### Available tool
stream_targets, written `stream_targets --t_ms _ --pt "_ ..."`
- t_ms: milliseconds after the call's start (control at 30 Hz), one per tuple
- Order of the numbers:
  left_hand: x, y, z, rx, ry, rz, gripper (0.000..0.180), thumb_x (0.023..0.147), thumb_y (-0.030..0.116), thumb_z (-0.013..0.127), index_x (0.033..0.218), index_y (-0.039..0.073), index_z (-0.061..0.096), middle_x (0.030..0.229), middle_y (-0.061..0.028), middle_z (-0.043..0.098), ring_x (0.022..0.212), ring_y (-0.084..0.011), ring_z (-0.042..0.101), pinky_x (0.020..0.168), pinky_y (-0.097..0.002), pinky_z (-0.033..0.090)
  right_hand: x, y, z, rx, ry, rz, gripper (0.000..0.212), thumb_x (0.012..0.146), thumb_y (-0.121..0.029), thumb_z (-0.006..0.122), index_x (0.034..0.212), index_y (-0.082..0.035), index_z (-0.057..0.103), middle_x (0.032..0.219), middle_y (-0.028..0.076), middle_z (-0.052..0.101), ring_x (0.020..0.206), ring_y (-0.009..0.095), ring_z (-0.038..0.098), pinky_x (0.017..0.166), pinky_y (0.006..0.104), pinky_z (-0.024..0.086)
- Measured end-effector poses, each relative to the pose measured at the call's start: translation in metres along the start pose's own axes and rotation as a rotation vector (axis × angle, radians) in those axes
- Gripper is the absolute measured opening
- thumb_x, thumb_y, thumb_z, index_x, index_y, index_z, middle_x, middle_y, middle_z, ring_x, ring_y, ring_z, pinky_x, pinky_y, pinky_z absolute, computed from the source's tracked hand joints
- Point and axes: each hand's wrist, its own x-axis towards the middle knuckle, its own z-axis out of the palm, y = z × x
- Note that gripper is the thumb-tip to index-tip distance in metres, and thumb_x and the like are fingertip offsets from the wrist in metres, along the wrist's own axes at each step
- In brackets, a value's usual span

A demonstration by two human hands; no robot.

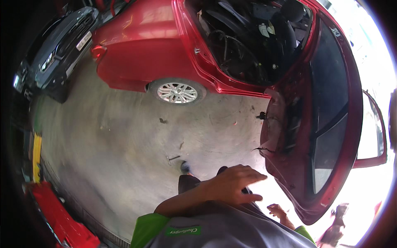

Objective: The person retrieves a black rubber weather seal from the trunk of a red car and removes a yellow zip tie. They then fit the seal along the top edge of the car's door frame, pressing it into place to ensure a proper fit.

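My left hand (237,182) reaches across in front of my body, fingers stretched out and thumb apart, holding nothing. Lower and to the right, my right hand (278,211) hangs beside me with its fingers loosely bent and apart; I see nothing in it. Both are near the edge of the open red car door (295,177) but apart from it. The door's inner face shows a loose, pale sheet (275,120) and short dark wires sticking out. Beyond it, the red car (144,62) stands with its rear doorway uncovered and its cabin dark and cluttered.
A small T-shaped tool (173,158) lies on the concrete floor (111,140), with bits of debris around. A dark grey vehicle (62,49) stands at the far left. At the lower left are a red panel (62,215) and a yellow post (37,157). Another open door (374,128) shows at right.
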Motion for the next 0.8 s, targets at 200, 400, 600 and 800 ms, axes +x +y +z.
stream_targets --t_ms 200,400,600,800 --pt "-0.012 -0.050 -0.088 0.081 -0.064 -0.259 0.049 0.094 0.037 0.073 0.130 0.004 0.066 0.119 -0.0140 0.071 0.108 -0.0315 0.067 0.097 -0.0410 0.051 0.025 -0.096 0.088 0.260 0.028 -0.233 0.034 0.096 -0.038 0.071 0.108 -0.006 0.072 0.077 0.005 0.068 0.066 0.014 0.064 0.049 0.0298 0.049" --pt "0.020 -0.107 -0.142 0.039 -0.159 -0.317 0.044 0.094 0.031 0.075 0.128 0.005 0.067 0.115 -0.0125 0.072 0.107 -0.0293 0.068 0.095 -0.0398 0.053 0.078 -0.269 0.087 -0.222 0.180 -0.508 0.039 0.097 -0.040 0.057 0.102 -0.004 0.071 0.099 0.019 0.073 0.094 0.034 0.069 0.085 0.0436 0.053" --pt "0.084 -0.189 -0.206 0.035 -0.123 -0.436 0.041 0.092 0.026 0.077 0.126 0.004 0.068 0.118 -0.0126 0.072 0.109 -0.0277 0.068 0.096 -0.0375 0.053 0.124 -0.451 0.021 -0.345 0.157 -0.588 0.052 0.096 -0.047 0.060 0.123 -0.003 0.065 0.117 0.021 0.072 0.111 0.037 0.068 0.096 0.0455 0.054" --pt "0.167 -0.278 -0.268 0.092 0.033 -0.695 0.038 0.095 0.018 0.073 0.128 0.002 0.066 0.117 -0.0145 0.072 0.105 -0.0242 0.070 0.095 -0.0349 0.053 0.217 -0.723 -0.082 -0.507 0.209 -0.870 0.042 0.097 -0.042 0.053 0.100 -0.002 0.069 0.100 0.024 0.069 0.098 0.043 0.067 0.089 0.0546 0.052"
